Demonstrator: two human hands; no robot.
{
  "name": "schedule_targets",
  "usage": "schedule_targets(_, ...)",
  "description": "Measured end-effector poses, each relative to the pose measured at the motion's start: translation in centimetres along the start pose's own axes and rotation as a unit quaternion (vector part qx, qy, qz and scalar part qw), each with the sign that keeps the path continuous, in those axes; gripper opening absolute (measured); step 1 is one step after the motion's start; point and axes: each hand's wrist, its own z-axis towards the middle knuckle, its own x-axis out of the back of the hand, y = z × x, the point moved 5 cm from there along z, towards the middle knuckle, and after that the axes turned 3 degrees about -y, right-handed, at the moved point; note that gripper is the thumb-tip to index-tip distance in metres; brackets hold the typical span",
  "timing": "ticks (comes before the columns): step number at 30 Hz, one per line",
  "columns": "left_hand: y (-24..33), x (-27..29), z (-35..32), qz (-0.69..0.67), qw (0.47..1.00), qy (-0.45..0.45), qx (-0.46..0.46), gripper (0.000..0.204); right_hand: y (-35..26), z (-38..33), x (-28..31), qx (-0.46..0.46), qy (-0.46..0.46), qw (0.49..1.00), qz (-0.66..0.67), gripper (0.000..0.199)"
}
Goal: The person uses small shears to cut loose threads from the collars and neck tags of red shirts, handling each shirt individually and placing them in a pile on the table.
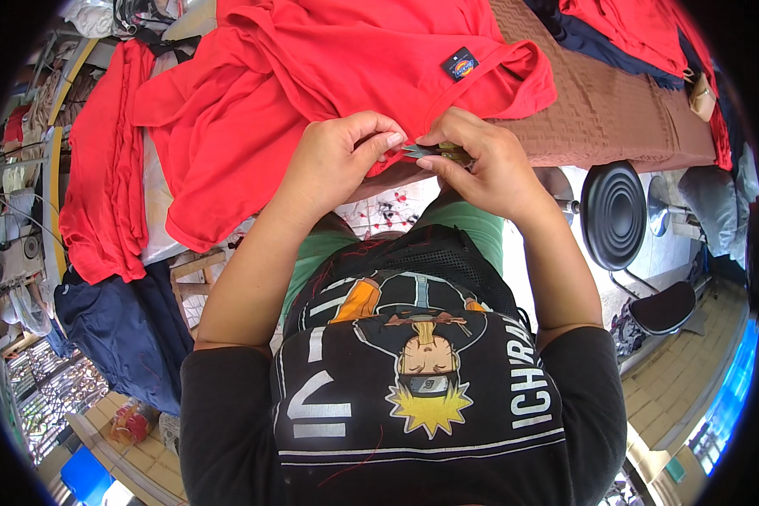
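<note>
A red garment is spread over the table before me, with a small black label near its neck opening. At its near edge my left hand pinches the red fabric between thumb and fingers. Close beside it, my right hand is closed on small thread snips. Their pointed metal blades reach toward the cloth by my left fingertips. Most of the snips' handle is hidden inside my right hand.
A brown cloth covers the table. More red garments hang at the left above dark blue fabric; red and navy clothes lie at the far right. A round black stool stands right. Thread scraps litter the floor.
</note>
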Motion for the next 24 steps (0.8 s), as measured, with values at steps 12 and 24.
schedule_targets(12, 0.2, -0.1, 0.0, 0.015, 1.000, -0.003, -0.005, 0.016, -1.0, 0.3, 0.0, 0.040, 0.012, 0.998, -0.057, 0.019)
schedule_targets(24, 0.3, -0.2, 0.3, -0.007, 1.000, 0.009, -0.005, 0.014, -1.0, 0.3, 0.5, 0.059, -0.011, 0.995, -0.083, 0.017)
